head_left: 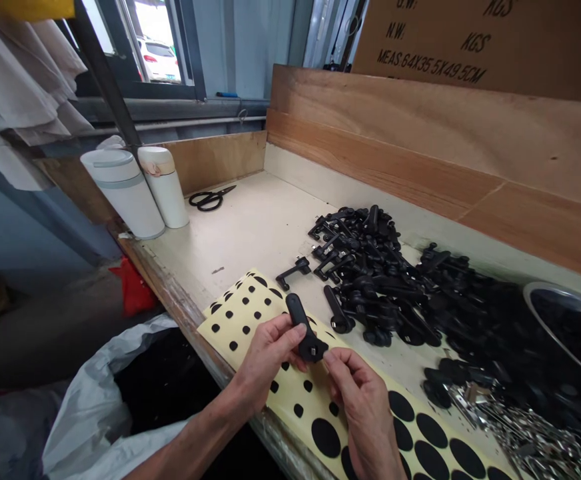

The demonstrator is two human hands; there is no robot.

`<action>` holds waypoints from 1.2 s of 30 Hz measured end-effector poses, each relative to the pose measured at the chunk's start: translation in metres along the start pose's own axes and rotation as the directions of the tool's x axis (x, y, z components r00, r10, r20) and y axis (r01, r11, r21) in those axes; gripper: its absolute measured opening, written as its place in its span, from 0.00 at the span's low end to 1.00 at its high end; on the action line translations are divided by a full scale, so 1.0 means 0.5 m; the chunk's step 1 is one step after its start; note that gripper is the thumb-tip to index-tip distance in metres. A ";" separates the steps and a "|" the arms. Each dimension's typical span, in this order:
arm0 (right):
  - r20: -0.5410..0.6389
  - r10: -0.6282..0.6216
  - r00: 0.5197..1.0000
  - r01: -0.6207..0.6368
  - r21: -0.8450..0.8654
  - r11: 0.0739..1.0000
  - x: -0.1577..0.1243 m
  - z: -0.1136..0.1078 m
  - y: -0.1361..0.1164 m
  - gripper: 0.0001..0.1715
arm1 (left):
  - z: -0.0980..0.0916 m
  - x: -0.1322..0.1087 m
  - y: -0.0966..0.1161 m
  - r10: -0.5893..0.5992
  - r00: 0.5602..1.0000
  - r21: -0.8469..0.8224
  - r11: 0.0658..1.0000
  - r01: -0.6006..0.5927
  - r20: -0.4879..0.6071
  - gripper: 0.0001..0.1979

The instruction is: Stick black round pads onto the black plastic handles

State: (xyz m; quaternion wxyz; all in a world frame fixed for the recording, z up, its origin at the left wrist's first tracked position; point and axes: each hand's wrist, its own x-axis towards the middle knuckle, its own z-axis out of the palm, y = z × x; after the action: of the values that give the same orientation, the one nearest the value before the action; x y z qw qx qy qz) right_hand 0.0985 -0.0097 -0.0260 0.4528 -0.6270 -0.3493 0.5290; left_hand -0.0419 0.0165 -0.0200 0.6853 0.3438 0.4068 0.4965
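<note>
A black plastic lever-shaped part with a small metal piece at its wide lower end is held over the sticker sheets. My left hand is closed on it, the thumb pressed across its middle. At its right tip, the thumb and forefinger of my right hand are pinched together; whether something small is between them is hidden. Under both hands lie yellow backing sheets bearing black dots and larger black ovals. One similar lever part rests just beyond the sheets, beside a heap of black parts.
Small metal pieces lie at the right, near a metal bowl of dark contents. Scissors and two white bottles stand or lie at the far left. A white sack sits below the table edge. Wooden boards border the back.
</note>
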 end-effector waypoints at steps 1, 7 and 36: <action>-0.001 -0.010 1.000 0.010 -0.008 1.000 0.000 0.000 0.001 0.21 | -0.001 0.000 -0.001 0.000 1.000 -0.003 1.000 0.000 0.003 0.14; -0.014 -0.075 0.997 0.074 -0.044 0.996 0.000 0.000 0.004 0.20 | -0.003 -0.002 -0.002 -0.003 1.000 0.014 1.000 0.003 0.001 0.14; -0.008 -0.230 0.973 0.221 -0.250 0.943 -0.002 0.004 0.012 0.18 | -0.014 -0.007 -0.012 0.022 0.998 0.080 0.996 -0.027 0.059 0.10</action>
State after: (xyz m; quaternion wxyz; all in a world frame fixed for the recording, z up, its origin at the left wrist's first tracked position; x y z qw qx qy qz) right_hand 0.0961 -0.0123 -0.0311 0.4353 -0.6441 -0.4734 0.4142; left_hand -0.0464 0.0120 -0.0278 0.6762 0.3907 0.4021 0.4778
